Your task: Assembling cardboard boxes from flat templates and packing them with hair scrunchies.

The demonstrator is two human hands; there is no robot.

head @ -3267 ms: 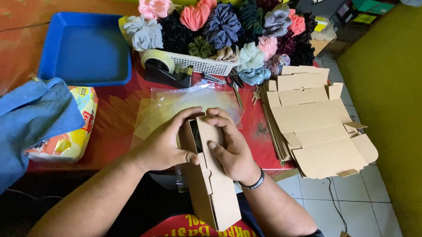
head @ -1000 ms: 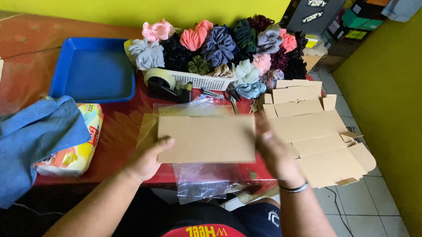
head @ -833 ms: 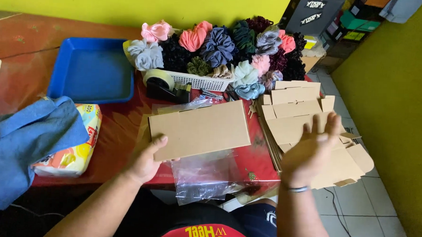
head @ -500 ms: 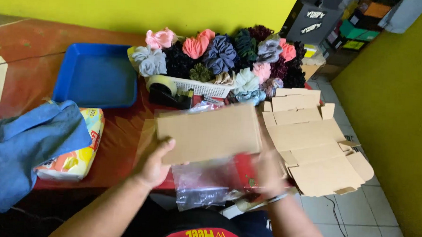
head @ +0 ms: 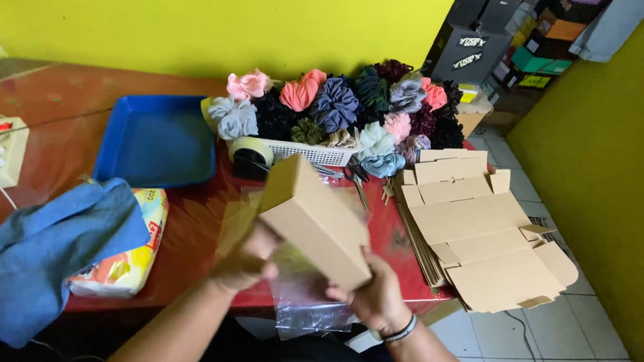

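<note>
1. Here, a plain brown cardboard box (head: 313, 220), folded up and closed, is held in the air above the near edge of the red table (head: 197, 219), tilted so one long edge points up toward the basket.
2. Left hand (head: 246, 261) grips the box's lower left side from beneath; fingers curled against the cardboard, partly blurred, so the exact finger spread cannot be told.
3. Right hand (head: 375, 295) holds the lower right corner, thumb and fingers wrapped on the box end; a bracelet (head: 401, 329) sits on that wrist.
4. Both forearms come up from the bottom of the frame, bent inward toward the box.
5. Clear plastic bags (head: 306, 303) lie on the table under the box and hang over the table edge.
6. To the right, a stack of flat unfolded cardboard blanks (head: 479, 231) lies at the table's right end, overhanging the tiled floor.
7. Behind the box, a white basket (head: 316, 153) piled with fabric scrunchies (head: 336, 105) in pink, coral, grey, black and pale blue.
8. Tape dispenser (head: 251, 155) just beside the basket's left end; scissors (head: 355, 179) in front of the basket.
9. Blue tray (head: 157, 141) lies left of the basket.
10. Yellow printed soft package (head: 119, 266) at left, partly covered by blue cloth (head: 40, 252).
11. White power strip (head: 1, 152) at far left edge.
</note>
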